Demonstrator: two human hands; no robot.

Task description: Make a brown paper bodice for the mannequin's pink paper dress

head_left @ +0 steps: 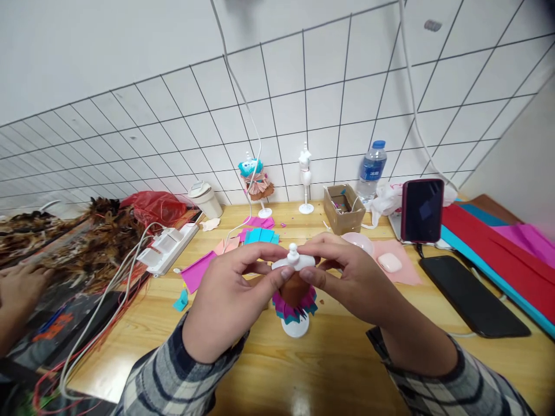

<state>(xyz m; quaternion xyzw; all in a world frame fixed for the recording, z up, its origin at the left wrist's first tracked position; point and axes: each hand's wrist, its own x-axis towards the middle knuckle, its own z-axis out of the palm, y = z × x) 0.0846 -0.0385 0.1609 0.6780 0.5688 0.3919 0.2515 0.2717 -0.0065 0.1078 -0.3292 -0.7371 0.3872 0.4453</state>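
A small white mannequin stand (293, 261) stands on the wooden table (277, 370), wrapped in brown paper with a pink and teal paper skirt (293, 309) above its round base. My left hand (225, 297) pinches the mannequin's left shoulder with thumb and fingers. My right hand (351, 277) grips its right shoulder the same way. Both hands are closed on the figure.
Paper scraps (255, 236), a dressed mannequin (259, 185), a bare mannequin (306, 173), a cardboard box (344, 208), a water bottle (372, 167), an upright phone (422, 209), a flat phone (472, 294), coloured sheets (503, 254), a power strip (167, 248) and feathers (87, 237). Another person's hand (17, 289) rests at the left.
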